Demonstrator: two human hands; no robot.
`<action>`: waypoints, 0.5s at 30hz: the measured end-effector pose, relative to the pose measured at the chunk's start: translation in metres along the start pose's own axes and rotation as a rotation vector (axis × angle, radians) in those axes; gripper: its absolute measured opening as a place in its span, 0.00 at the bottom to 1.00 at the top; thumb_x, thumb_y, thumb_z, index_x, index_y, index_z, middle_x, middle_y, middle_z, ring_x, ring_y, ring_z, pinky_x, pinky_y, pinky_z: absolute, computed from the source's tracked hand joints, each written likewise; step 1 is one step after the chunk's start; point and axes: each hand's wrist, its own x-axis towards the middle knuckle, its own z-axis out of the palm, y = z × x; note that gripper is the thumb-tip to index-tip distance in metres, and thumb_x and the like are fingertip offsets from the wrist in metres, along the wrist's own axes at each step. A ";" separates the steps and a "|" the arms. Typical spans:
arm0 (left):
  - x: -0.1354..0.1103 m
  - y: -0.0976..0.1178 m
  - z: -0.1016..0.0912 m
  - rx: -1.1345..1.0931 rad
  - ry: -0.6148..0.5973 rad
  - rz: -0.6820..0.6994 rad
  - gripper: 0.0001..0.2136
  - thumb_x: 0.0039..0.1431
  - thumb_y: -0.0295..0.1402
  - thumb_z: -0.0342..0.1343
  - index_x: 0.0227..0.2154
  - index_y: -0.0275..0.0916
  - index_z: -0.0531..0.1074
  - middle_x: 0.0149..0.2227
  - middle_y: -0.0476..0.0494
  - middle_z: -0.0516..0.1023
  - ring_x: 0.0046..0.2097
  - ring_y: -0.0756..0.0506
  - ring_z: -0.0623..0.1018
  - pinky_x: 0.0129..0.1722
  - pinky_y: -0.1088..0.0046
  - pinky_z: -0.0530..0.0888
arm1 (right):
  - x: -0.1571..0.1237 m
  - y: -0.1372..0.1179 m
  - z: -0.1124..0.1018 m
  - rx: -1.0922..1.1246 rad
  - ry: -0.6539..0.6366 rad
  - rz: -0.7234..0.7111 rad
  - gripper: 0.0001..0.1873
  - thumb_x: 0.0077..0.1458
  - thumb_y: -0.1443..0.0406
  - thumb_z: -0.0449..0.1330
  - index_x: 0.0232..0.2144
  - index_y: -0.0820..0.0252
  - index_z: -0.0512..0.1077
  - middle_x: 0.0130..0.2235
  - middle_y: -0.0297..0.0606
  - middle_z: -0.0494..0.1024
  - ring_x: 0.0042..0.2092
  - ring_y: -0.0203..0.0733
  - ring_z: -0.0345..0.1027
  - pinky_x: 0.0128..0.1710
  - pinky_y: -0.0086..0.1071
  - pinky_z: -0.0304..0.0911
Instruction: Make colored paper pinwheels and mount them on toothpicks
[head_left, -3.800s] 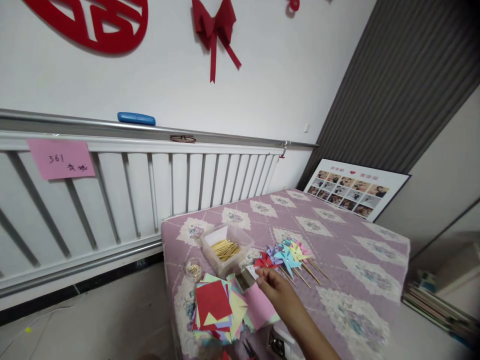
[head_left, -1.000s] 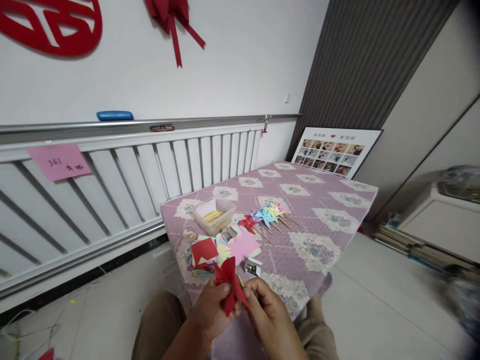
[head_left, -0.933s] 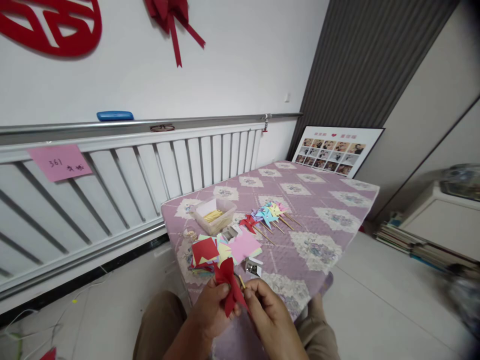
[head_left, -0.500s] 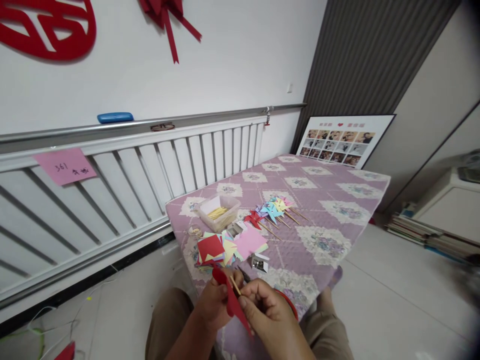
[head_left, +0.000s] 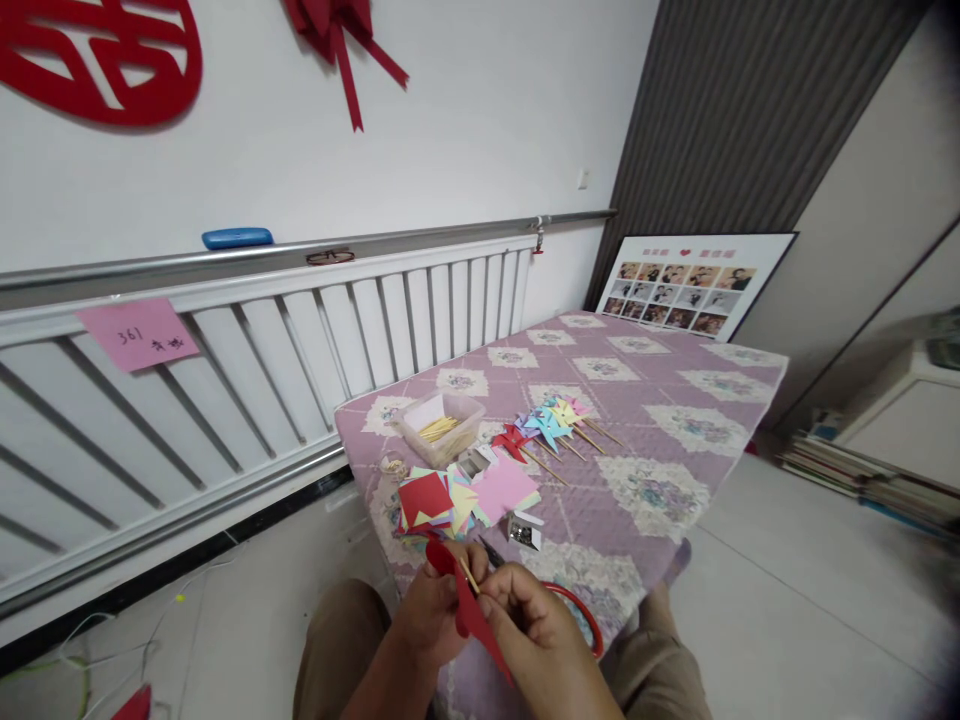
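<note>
My left hand (head_left: 431, 612) is closed on a curled piece of red paper (head_left: 486, 632), which looks like a pinwheel head. My right hand (head_left: 541, 635) pinches a short wooden stick (head_left: 469, 574) against that paper, thumb and forefinger close to its lower end. Both hands meet over the near edge of the table. Partly behind my right hand lie scissors with red handles (head_left: 592, 612), their dark tip showing beyond my fingers. A small open box (head_left: 525, 531) with shiny metal bits stands just past the hands.
Stacked coloured paper squares (head_left: 424, 497) and pink paper (head_left: 504, 487) lie beyond my hands. Several pinwheels on sticks (head_left: 545, 426) rest farther right. A clear plastic tub (head_left: 442, 440) holds wooden sticks. The purple cloth (head_left: 577, 480) covers the table, beside a white radiator (head_left: 405, 320).
The view has shifted slightly, and more of the red scissor handle shows. Both hands keep hold of the red paper and stick in nearly the same position.
</note>
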 end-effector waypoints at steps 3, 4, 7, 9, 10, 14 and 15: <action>-0.001 0.001 0.000 -0.013 -0.014 0.026 0.21 0.30 0.44 0.69 0.13 0.40 0.62 0.20 0.52 0.62 0.23 0.52 0.58 0.25 0.73 0.59 | 0.001 0.001 0.001 -0.008 0.000 0.005 0.08 0.48 0.61 0.55 0.20 0.56 0.62 0.20 0.27 0.61 0.23 0.34 0.52 0.24 0.29 0.50; -0.002 0.001 0.000 -0.019 -0.025 0.027 0.21 0.30 0.45 0.69 0.14 0.40 0.62 0.20 0.52 0.62 0.23 0.52 0.59 0.25 0.73 0.59 | 0.001 0.002 0.002 -0.010 0.001 0.004 0.08 0.48 0.61 0.55 0.21 0.57 0.63 0.20 0.27 0.61 0.23 0.34 0.52 0.24 0.28 0.50; -0.004 0.002 -0.002 -0.031 -0.039 0.035 0.20 0.31 0.45 0.69 0.15 0.41 0.64 0.20 0.53 0.62 0.22 0.53 0.58 0.25 0.73 0.58 | 0.001 0.005 0.003 -0.009 -0.005 -0.001 0.08 0.48 0.61 0.55 0.21 0.57 0.63 0.21 0.27 0.62 0.24 0.34 0.52 0.24 0.28 0.50; -0.004 0.003 -0.002 -0.017 -0.026 0.040 0.20 0.32 0.46 0.69 0.15 0.41 0.64 0.20 0.53 0.62 0.22 0.53 0.57 0.25 0.72 0.58 | 0.001 0.006 0.004 -0.014 -0.004 0.002 0.09 0.48 0.61 0.55 0.21 0.58 0.64 0.21 0.28 0.62 0.24 0.34 0.52 0.24 0.27 0.50; -0.004 0.003 -0.002 -0.009 -0.015 0.042 0.20 0.32 0.46 0.69 0.15 0.41 0.64 0.19 0.53 0.62 0.22 0.53 0.58 0.25 0.72 0.58 | 0.001 0.006 0.004 -0.018 0.000 0.003 0.09 0.48 0.61 0.56 0.21 0.58 0.64 0.20 0.28 0.62 0.24 0.34 0.53 0.24 0.27 0.50; -0.006 0.006 -0.001 -0.011 -0.019 0.037 0.19 0.33 0.45 0.68 0.14 0.41 0.64 0.18 0.54 0.60 0.22 0.53 0.56 0.25 0.72 0.57 | 0.001 0.005 0.005 -0.002 0.009 -0.005 0.10 0.48 0.61 0.57 0.20 0.57 0.64 0.20 0.28 0.63 0.24 0.34 0.54 0.24 0.28 0.51; -0.006 0.007 0.000 -0.006 -0.018 0.034 0.19 0.33 0.44 0.68 0.14 0.41 0.63 0.19 0.54 0.60 0.22 0.53 0.55 0.25 0.72 0.57 | 0.001 0.004 0.005 0.012 0.009 -0.004 0.10 0.48 0.61 0.57 0.20 0.57 0.64 0.20 0.28 0.63 0.24 0.34 0.54 0.24 0.27 0.51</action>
